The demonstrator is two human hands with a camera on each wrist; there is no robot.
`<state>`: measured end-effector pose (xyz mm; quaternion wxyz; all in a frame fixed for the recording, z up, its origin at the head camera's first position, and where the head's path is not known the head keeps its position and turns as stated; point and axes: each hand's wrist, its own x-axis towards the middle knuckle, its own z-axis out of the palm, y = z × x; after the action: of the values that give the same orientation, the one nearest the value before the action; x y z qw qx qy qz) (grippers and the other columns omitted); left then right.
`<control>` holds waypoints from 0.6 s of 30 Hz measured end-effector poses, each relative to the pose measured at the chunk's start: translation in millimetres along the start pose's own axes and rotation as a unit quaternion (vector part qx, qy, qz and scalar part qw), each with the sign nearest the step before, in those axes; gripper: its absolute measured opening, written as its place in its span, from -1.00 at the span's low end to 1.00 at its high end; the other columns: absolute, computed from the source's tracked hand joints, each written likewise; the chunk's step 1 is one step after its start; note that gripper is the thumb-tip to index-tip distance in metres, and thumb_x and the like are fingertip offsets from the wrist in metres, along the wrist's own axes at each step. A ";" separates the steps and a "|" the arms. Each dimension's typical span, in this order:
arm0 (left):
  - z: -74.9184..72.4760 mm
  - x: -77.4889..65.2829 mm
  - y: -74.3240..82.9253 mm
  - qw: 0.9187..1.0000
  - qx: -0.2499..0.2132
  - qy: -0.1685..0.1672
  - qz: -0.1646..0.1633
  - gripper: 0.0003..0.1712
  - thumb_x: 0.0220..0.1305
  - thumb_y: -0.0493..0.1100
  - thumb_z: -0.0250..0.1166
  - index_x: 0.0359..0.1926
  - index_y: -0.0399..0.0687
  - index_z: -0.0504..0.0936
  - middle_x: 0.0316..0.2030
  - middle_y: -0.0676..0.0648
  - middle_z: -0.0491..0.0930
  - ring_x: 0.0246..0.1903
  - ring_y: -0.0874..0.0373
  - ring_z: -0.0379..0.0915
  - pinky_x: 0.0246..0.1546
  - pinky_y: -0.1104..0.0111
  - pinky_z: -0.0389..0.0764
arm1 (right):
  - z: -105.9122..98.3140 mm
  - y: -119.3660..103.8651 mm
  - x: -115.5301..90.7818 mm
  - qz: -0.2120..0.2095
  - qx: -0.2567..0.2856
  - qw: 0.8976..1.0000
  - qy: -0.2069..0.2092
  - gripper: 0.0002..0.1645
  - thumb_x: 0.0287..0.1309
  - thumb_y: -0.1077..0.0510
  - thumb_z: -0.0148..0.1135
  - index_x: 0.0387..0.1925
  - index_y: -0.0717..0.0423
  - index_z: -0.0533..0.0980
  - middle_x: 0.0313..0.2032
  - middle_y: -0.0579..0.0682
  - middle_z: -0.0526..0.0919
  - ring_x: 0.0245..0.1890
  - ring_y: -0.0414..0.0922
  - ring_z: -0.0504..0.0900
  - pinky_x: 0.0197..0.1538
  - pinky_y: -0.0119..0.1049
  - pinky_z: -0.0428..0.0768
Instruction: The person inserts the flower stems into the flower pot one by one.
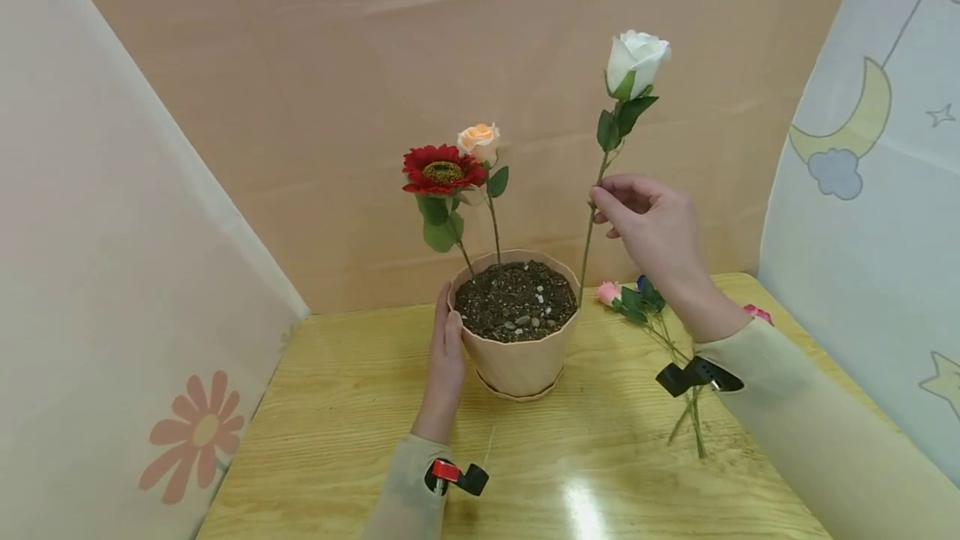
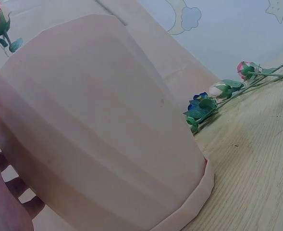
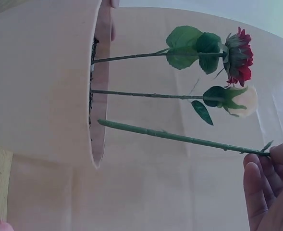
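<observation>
My right hand [image 1: 652, 219] pinches an artificial white rose [image 1: 637, 61] partway down its green stem, the bloom upright above the fingers. In the right wrist view the stem's [image 3: 179, 137] lower end overlaps the inner rim of the pot, just above the soil; the bloom is out of that view. A peach flowerpot [image 1: 521, 361] holds dark soil [image 1: 510, 298] with pebbles. My left hand [image 1: 446, 357] rests along the pot's left side, its fingers extended against the wall. A red sunflower-like bloom [image 1: 442, 169] and a peach rose [image 1: 480, 142] stand in the soil at the left and back.
More artificial flowers lie on the wooden table [image 1: 345, 407] right of the pot, among them a pink rose [image 1: 609, 294] and a blue bloom [image 2: 198, 102]; their stems [image 1: 697, 423] reach under my right forearm. A saucer [image 1: 521, 394] sits beneath the pot. Cloth backdrops [image 1: 300, 107] border the table.
</observation>
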<state>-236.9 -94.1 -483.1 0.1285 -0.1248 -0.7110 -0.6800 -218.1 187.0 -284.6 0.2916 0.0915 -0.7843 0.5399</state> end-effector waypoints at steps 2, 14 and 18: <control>-0.3 0.3 -0.4 1.000 0.002 -0.001 -0.003 -0.35 0.86 0.07 -0.21 0.81 0.24 0.02 0.77 0.01 -0.04 0.73 -0.13 -0.17 0.65 -0.22 -0.04 | 6.8 -3.5 4.4 -0.012 0.011 1.000 0.002 -0.66 0.50 0.00 0.47 0.06 0.18 0.80 -0.16 0.00 0.87 -0.29 -0.17 0.82 -0.29 -0.40 0.75; -0.5 0.1 -1.0 1.000 0.000 -0.003 -0.006 -0.34 0.86 0.09 -0.21 0.81 0.23 0.00 0.77 0.00 -0.05 0.73 -0.13 -0.18 0.65 -0.23 -0.04 | 44.7 5.0 23.1 -0.031 0.018 0.999 -0.013 -0.73 0.50 0.10 0.47 0.01 0.22 0.82 -0.18 0.16 0.87 -0.35 -0.24 0.80 -0.30 -0.39 0.74; -0.3 -0.4 1.4 1.000 -0.003 -0.004 -0.006 -0.33 0.86 0.07 -0.21 0.82 0.19 0.00 0.77 -0.02 -0.06 0.73 -0.15 -0.19 0.65 -0.23 -0.05 | 53.9 9.6 25.8 -0.022 0.005 0.999 -0.028 -0.73 0.51 0.08 0.46 0.02 0.18 0.82 -0.18 0.11 0.87 -0.33 -0.22 0.80 -0.28 -0.31 0.77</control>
<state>-236.0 -94.3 -481.9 0.1210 -0.1236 -0.7102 -0.6824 -262.8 146.7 -291.2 0.2807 0.1251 -0.7873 0.5345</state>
